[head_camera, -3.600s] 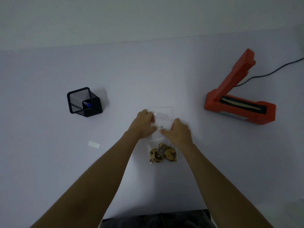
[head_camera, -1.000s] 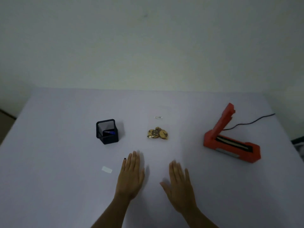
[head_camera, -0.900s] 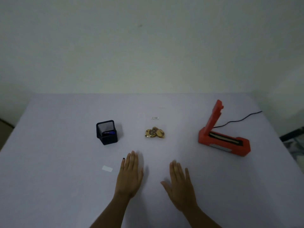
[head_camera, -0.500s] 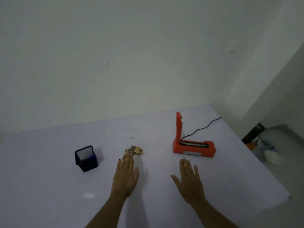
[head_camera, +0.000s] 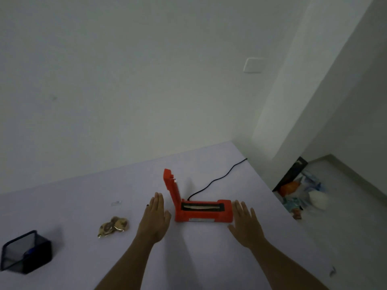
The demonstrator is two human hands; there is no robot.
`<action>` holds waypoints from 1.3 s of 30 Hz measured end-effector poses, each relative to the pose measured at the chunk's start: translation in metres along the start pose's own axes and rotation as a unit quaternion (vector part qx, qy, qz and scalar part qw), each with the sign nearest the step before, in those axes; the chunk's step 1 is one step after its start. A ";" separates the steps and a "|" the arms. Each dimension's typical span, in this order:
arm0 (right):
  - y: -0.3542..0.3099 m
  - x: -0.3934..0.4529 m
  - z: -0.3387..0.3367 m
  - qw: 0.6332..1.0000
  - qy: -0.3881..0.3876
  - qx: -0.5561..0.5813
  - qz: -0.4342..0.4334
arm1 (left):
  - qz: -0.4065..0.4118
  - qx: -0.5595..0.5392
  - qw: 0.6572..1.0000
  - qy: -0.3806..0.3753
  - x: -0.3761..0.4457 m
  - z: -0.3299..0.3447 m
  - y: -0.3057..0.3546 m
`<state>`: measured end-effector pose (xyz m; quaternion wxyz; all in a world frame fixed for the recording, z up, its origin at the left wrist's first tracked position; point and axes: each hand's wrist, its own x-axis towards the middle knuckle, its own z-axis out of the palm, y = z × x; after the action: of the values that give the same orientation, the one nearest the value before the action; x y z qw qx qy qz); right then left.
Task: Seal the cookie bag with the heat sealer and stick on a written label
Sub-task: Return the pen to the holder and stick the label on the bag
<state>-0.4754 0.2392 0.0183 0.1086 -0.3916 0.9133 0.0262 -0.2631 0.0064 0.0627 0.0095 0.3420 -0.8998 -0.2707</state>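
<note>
The red heat sealer point(head_camera: 204, 212) stands on the white table point(head_camera: 73, 206) with its lid raised upright. My left hand point(head_camera: 154, 219) lies flat with straight fingers just left of the sealer's base. My right hand point(head_camera: 246, 223) is flat with spread fingers at the sealer's right end, close to it. The clear cookie bag point(head_camera: 113, 223), with cookies bunched at its near end, lies on the table left of my left hand; neither hand touches it. No label is in view.
A black mesh pen holder point(head_camera: 24, 251) with a blue pen sits at the lower left. The sealer's black cord point(head_camera: 217, 178) runs back to the table's far right corner. The table's right edge drops to a floor with clutter point(head_camera: 299, 191).
My view has swung right. Both hands have moved forward and right, from flat on the table in front of the bag to either side of the sealer.
</note>
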 end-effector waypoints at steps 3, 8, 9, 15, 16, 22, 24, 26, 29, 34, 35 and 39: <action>0.011 0.018 0.006 0.999 -0.019 -0.017 -0.028 | -0.021 -0.006 1.000 -0.018 0.008 0.016 0.011; 0.025 0.028 0.019 0.995 -0.058 -0.020 -0.073 | 0.011 -0.060 0.998 0.008 0.014 0.037 0.026; 0.028 0.029 0.018 0.994 -0.061 -0.027 -0.085 | 0.025 -0.075 0.997 0.016 0.016 0.041 0.031; 0.043 0.036 0.010 0.989 -0.047 -0.055 -0.127 | 0.029 0.000 0.999 -0.023 0.025 0.071 0.043; 0.044 0.038 0.010 0.989 -0.051 -0.057 -0.130 | 0.034 0.006 0.999 -0.018 0.025 0.074 0.047; 0.047 0.056 0.011 0.987 -0.046 -0.013 -0.153 | -0.001 0.022 1.000 0.015 0.031 0.086 0.050; 0.046 0.068 0.010 0.987 -0.050 -0.003 -0.154 | -0.016 0.013 0.999 0.025 0.036 0.085 0.049; 0.041 0.081 0.004 0.984 -0.054 0.010 -0.169 | -0.033 0.014 0.999 0.030 0.043 0.084 0.047; 0.028 0.106 -0.009 0.979 -0.063 0.014 -0.195 | -0.062 0.007 0.997 0.048 0.057 0.077 0.041; 0.008 0.157 -0.018 0.975 -0.055 -0.005 -0.214 | -0.090 -0.008 0.993 0.071 0.085 0.062 0.032; 0.004 0.165 -0.020 0.975 -0.061 -0.002 -0.214 | -0.093 -0.011 0.993 0.075 0.091 0.060 0.030; -0.004 0.197 -0.024 0.976 -0.060 0.002 -0.211 | -0.108 -0.017 0.991 0.074 0.113 0.051 0.028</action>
<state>-0.6088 0.0935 -0.0013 0.1667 -0.5730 0.8020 0.0245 -0.3773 -0.0222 0.0140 0.0526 0.4563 -0.8496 -0.2592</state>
